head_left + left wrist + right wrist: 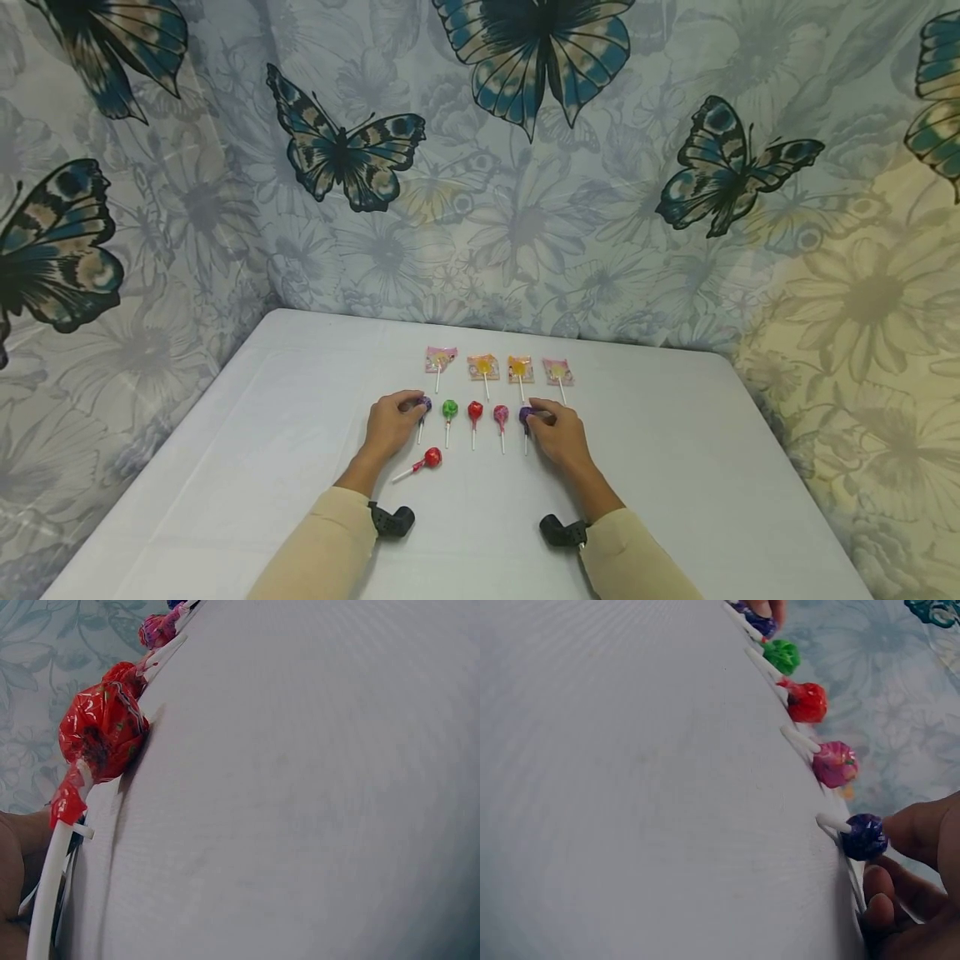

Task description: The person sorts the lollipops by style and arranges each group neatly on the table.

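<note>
My left hand [392, 427] pinches the head of a purple lollipop [425, 404] at the left end of a row. At the right end, my right hand [561, 432] holds another purple lollipop [865, 838] by its head, its white stick pointing toward me. Between them lie a green lollipop [450, 408], a red lollipop [476, 410] and a pink lollipop [501, 413], sticks toward me. A second red lollipop [432, 457] lies slanted in front of the row, beside my left wrist; it looms large in the left wrist view.
Behind the row lie flat lollipops in clear wrappers, two with pink edges [441, 359] and two orange [483, 367]. All rest on a white-covered table [300, 375]. Butterfly-patterned cloth [525, 225] rises behind the table's far edge.
</note>
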The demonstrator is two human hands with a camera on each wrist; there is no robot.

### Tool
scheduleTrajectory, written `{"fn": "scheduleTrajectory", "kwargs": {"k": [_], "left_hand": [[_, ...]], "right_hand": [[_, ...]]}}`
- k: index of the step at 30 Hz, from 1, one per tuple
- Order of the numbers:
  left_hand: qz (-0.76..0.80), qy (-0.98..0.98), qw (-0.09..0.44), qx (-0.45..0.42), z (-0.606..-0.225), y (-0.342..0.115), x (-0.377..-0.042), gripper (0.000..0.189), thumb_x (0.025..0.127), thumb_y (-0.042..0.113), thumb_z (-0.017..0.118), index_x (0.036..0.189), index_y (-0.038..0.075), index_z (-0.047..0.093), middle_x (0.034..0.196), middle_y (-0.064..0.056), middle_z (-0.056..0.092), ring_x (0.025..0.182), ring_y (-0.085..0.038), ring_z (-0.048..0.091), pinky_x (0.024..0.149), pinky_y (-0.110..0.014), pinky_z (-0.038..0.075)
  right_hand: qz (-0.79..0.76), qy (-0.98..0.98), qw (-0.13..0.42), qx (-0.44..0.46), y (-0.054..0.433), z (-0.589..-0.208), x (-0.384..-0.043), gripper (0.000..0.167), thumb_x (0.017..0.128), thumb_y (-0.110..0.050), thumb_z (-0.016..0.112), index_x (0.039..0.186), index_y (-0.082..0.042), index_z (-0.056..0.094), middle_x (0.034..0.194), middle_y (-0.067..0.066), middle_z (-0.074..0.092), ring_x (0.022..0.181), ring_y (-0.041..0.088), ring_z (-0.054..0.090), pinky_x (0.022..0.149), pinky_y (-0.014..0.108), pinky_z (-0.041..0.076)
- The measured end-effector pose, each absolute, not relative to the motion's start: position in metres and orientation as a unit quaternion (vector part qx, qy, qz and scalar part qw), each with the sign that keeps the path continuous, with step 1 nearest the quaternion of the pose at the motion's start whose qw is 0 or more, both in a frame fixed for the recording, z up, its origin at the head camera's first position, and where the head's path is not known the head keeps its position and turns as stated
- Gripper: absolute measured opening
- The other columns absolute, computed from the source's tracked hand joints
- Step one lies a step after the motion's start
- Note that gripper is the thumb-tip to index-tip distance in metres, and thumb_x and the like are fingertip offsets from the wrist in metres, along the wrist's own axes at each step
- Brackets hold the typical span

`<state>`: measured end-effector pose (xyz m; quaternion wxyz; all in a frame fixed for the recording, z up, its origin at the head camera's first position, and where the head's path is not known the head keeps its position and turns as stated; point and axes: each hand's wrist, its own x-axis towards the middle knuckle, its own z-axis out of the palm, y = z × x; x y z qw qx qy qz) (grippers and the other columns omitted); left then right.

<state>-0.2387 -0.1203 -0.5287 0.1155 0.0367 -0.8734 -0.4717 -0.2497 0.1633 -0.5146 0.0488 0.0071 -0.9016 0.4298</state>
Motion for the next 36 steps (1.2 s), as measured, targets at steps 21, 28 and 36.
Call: {"fn": "scheduleTrajectory", "kwargs": {"k": [21,28,36], "left_hand": [[-0.472,-0.874,0.112,0.040,-0.527,-0.120,-0.238,0.027,0.088,0.010,0.070,0.115,0.007,0.070,0.112,-0.010,0.067,0.101,-0.025,0.059,0.087,-0.042,0.047],[-0.475,-0.872,0.112,0.038,-0.528,-0.120,-0.238,0.027,0.088,0.010,0.070,0.115,0.007,0.070,0.112,-0.010,0.067,0.102,-0.026,0.059,0.087,-0.042,0.047],[-0.476,-0.871,0.113,0.038,-0.527,-0.119,-0.237,0.027,0.088,0.009,0.070,0.115,0.006,0.070,0.111,-0.010,0.067,0.102,-0.026,0.059,0.087,-0.043,0.047]], "right_hand": [[0.487,-0.861,0.131,0.070,0.160,-0.476,-0.213,0.032,0.089,-0.025,0.068,0.117,-0.008,0.068,0.111,0.007,0.067,0.085,0.021,0.058,0.062,0.040,0.050],[0.527,-0.832,0.132,0.110,0.151,-0.456,-0.190,0.029,0.089,-0.019,0.069,0.117,-0.010,0.068,0.107,0.005,0.066,0.080,0.017,0.056,0.066,0.030,0.049],[0.551,-0.807,0.137,0.161,0.137,-0.441,-0.173,0.027,0.089,-0.012,0.070,0.116,-0.010,0.068,0.110,-0.003,0.065,0.079,0.019,0.056,0.065,0.028,0.050]]}}
